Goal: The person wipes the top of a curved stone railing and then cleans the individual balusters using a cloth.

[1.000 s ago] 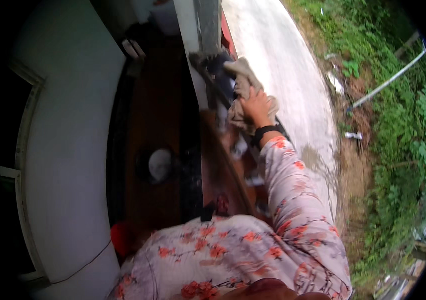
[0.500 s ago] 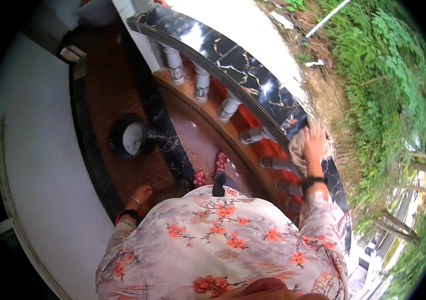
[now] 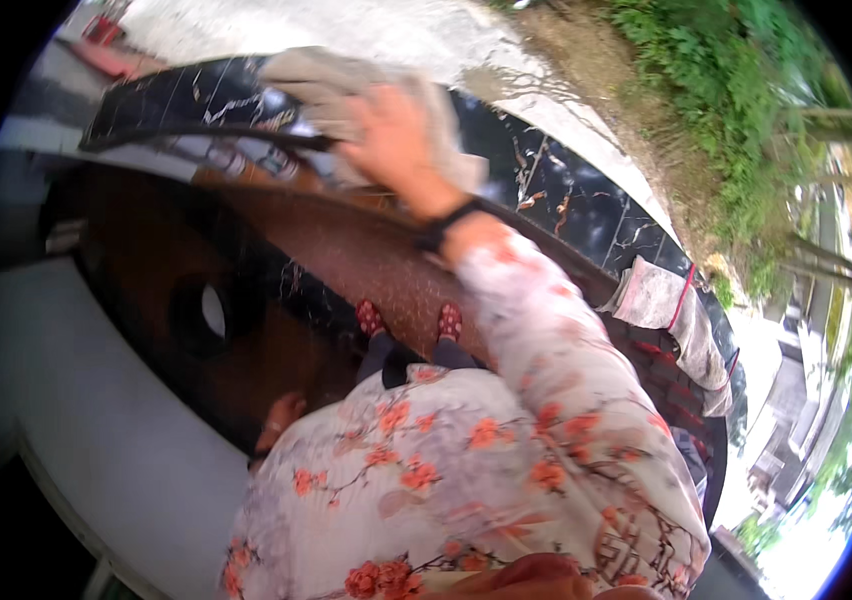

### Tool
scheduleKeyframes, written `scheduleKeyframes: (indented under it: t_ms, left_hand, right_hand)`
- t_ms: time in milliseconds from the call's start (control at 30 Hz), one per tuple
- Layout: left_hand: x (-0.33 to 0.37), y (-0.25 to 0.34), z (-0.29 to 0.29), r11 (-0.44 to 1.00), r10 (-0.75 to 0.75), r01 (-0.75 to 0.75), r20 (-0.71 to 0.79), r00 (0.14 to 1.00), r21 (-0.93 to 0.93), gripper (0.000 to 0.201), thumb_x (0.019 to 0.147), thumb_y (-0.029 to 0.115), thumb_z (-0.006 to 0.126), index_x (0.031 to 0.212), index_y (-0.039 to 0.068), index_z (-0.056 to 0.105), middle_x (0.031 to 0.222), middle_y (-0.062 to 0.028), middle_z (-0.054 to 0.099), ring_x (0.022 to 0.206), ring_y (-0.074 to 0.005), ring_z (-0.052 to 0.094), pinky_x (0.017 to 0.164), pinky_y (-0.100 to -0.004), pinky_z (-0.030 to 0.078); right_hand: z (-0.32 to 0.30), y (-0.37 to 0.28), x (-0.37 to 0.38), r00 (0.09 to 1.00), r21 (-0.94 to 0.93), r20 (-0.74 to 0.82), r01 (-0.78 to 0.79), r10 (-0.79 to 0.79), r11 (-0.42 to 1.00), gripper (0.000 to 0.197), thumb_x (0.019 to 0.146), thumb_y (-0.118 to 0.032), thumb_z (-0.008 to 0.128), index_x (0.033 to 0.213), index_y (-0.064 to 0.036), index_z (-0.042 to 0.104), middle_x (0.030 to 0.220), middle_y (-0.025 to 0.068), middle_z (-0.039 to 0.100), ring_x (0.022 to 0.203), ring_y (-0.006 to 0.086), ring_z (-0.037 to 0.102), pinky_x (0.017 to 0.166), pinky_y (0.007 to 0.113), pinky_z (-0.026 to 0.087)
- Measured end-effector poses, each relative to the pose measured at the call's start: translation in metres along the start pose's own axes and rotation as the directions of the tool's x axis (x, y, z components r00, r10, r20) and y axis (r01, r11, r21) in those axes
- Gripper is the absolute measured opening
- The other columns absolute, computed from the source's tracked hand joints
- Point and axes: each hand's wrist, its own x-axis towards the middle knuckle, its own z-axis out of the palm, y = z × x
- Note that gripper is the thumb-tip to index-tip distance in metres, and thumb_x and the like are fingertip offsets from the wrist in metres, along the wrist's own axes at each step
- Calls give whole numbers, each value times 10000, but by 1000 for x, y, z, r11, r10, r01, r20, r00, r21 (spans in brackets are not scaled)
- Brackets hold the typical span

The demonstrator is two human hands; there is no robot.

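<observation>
My right hand [image 3: 386, 135] lies on a bunched beige cloth [image 3: 321, 75], its fingers pressing the cloth onto the black veined stone top [image 3: 566, 195] of the curved railing. The cloth spreads out past the hand on both sides and hangs a little over the inner edge. My right arm reaches forward across the body, with a dark band at the wrist. Low at my left side, my left hand [image 3: 286, 410] hangs beside the patterned shirt, touching nothing that I can see. Blur and shade hide how its fingers lie.
A dark basin [image 3: 194, 315] with something white in it stands on the brown floor at left. Another pale cloth [image 3: 661, 295] drapes over the railing at right. A white wall [image 3: 86, 360] runs along the left; greenery [image 3: 726, 90] grows beyond the railing.
My right hand has moved the cloth forward and left along the railing top. My view has turned, bringing the draped cloth at right into sight. My left hand still hangs low.
</observation>
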Motion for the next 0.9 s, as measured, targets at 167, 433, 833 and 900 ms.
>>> scheduleKeyframes:
  t_ms: [167,433,833,900]
  left_hand:
    - [1,140,-16,964,248,-235,-97,964,127,283,819,138,592,1081,32,600,1023,-162,631,959,-294,604,838,-342,473]
    - [-9,101,31,968,84,-143,-269,959,-208,274,799,150,597,1048,35,606,950,-148,640,894,-295,613,794,-354,479]
    - [-98,-10,111,852,-444,323,-242,863,-413,278,795,241,531,1020,108,627,1017,-150,626,929,-320,593,809,-362,467]
    - [-101,-18,114,833,-474,355,-214,854,-425,283,796,246,538,1028,111,629,1002,-140,634,922,-305,601,812,-349,469]
  right_hand:
    - [-135,88,-122,992,-227,123,63,-35,972,794,599,-236,776,1310,-137,435,1278,210,425,1174,379,412,959,448,358]
    - [-147,85,-115,711,-328,601,637,-366,698,444,834,-88,425,1275,-126,461,1398,218,287,1320,363,259,1056,506,227]
    - [143,-165,148,228,-303,508,950,-831,75,364,726,-180,536,1040,-30,642,1362,86,402,1297,229,308,1068,450,222]
    - [137,-141,129,257,-288,592,953,-764,97,417,727,-196,534,1098,-19,604,1358,108,400,1292,236,313,1072,450,216]
